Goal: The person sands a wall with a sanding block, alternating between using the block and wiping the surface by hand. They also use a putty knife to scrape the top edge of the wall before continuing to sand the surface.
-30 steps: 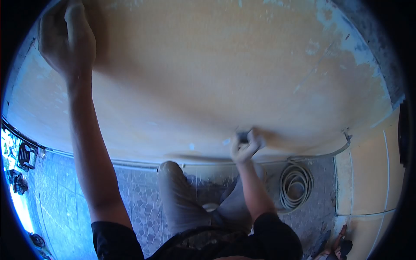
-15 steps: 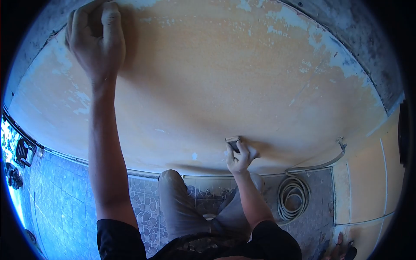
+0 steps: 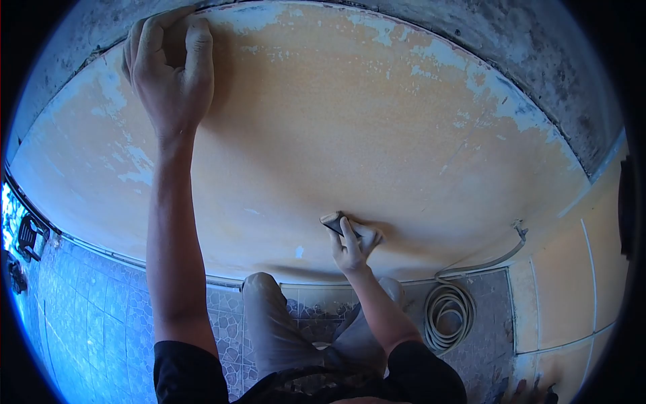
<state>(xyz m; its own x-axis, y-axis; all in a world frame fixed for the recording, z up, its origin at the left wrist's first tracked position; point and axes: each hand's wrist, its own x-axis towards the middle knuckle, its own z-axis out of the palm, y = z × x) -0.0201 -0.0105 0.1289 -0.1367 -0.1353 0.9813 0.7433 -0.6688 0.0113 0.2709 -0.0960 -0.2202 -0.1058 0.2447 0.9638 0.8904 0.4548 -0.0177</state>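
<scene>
My left hand [image 3: 173, 74] rests high on the left against the wall's upper edge, its fingers bent and its thumb apart. The fingertips are partly hidden, and I see nothing held in it. Lower down, my right hand [image 3: 350, 250] is closed around a small block with a pale top and dark side, which looks like a sanding block [image 3: 331, 219]. The block is against the orange-tan wall [image 3: 323, 128], tilted to the left. Patches of pale, worn paint show along the wall's borders.
A coiled hose [image 3: 449, 316] lies on the tiled floor [image 3: 94, 310] at the right, running up to a tap [image 3: 518, 227] on the wall. My bent knees [image 3: 266, 296] are close to the wall's foot. A dark chair [image 3: 28, 236] stands far left.
My right hand has moved the block left along the wall and tilted it more. The view has shifted slightly, while my left hand stays at the upper edge.
</scene>
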